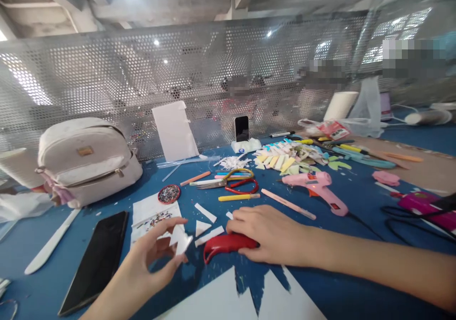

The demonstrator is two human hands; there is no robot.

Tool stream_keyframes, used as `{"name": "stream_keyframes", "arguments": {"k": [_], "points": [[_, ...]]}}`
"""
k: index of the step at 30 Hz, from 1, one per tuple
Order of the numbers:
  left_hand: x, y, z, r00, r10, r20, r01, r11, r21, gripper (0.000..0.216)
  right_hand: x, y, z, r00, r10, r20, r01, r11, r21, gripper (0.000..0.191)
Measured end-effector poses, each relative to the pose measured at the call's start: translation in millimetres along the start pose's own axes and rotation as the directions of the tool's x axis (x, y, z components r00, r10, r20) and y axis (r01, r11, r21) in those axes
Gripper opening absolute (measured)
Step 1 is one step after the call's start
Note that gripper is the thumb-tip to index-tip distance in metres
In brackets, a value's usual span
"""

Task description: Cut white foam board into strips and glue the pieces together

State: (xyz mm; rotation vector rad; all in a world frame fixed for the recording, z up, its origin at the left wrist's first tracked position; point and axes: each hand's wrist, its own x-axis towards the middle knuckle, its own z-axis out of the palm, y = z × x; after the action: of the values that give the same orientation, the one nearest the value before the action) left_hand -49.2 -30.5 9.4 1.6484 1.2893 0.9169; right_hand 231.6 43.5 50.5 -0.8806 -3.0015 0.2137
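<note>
Hands first: how many do we count?

Two. Our left hand pinches one folded white paper piece between thumb and fingers, above the blue table. Our right hand lies over one red tool, covering its right end; we cannot tell how firmly it grips.

What lies between them?

One white triangle and two white strips. Our right fingers partly hide another scrap.

Farther out?

One pair of scissors, one pink glue gun, one backpack. Jagged white paper lies nearest us.
</note>
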Motion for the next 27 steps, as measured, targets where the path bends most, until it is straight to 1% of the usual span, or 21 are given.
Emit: {"name": "stream_keyframes", "arguments": {"k": [2,3,4,6,8,10,12,14,16,17,18,20,21,23,25,27], "points": [[-11,-5,1,0.995,0.046,-0.084,-0.032,0.985,0.167,0.046,7,4,-1,1.000,0.015,-0.016,-0.016,1.000,-0.025,0.017],[-13,-6,3,0.993,0.082,-0.087,-0.058,0.967,0.250,0.048,11,6,-1,0.999,0.029,-0.027,-0.030,0.999,-0.035,0.016],[-12,-7,5,0.990,0.122,-0.067,-0.094,0.942,0.322,0.051,15,9,-2,0.998,0.048,-0.040,-0.050,0.998,-0.045,0.015],[-6,-4,9,0.982,0.187,0.015,-0.175,0.884,0.434,0.057,20,16,-3,0.994,0.088,-0.068,-0.093,0.993,-0.067,0.015],[4,2,14,0.969,0.237,0.063,-0.235,0.827,0.511,0.056,23,23,-8,0.986,0.127,-0.111,-0.134,0.989,-0.057,0.017],[14,9,20,0.963,0.261,0.074,-0.252,0.761,0.598,0.049,20,25,-14,0.966,0.167,-0.198,-0.164,0.986,0.031,0.020],[21,13,24,0.960,0.261,0.098,-0.255,0.679,0.688,0.043,13,24,-21,0.926,0.217,-0.309,-0.158,0.966,0.205,0.021],[24,15,26,0.959,0.258,0.116,-0.254,0.604,0.755,0.040,5,19,-24,0.872,0.265,-0.411,-0.086,0.910,0.406,0.019],[26,13,26,0.957,0.261,0.129,-0.258,0.554,0.792,0.040,-1,13,-21,0.827,0.280,-0.488,0.029,0.845,0.534,0.015],[25,11,25,0.955,0.263,0.135,-0.261,0.536,0.803,0.041,-2,9,-17,0.817,0.278,-0.505,0.071,0.820,0.567,0.013],[24,9,24,0.954,0.265,0.141,-0.265,0.521,0.811,0.043,-3,7,-12,0.819,0.270,-0.506,0.097,0.804,0.586,0.012],[21,4,22,0.949,0.281,0.144,-0.273,0.499,0.823,0.051,-1,2,1,0.845,0.230,-0.483,0.124,0.794,0.595,0.012],[19,2,21,0.944,0.298,0.144,-0.281,0.489,0.826,0.056,2,0,7,0.851,0.189,-0.490,0.155,0.801,0.578,0.012],[14,-1,19,0.927,0.346,0.143,-0.307,0.482,0.821,0.061,8,-1,19,0.841,0.083,-0.535,0.245,0.823,0.513,0.016],[11,-3,18,0.914,0.379,0.146,-0.335,0.501,0.798,0.055,13,-2,29,0.811,0.004,-0.585,0.320,0.834,0.449,0.021],[9,-2,18,0.911,0.382,0.153,-0.354,0.538,0.765,0.043,16,0,36,0.801,0.000,-0.598,0.327,0.837,0.439,0.022]]}}
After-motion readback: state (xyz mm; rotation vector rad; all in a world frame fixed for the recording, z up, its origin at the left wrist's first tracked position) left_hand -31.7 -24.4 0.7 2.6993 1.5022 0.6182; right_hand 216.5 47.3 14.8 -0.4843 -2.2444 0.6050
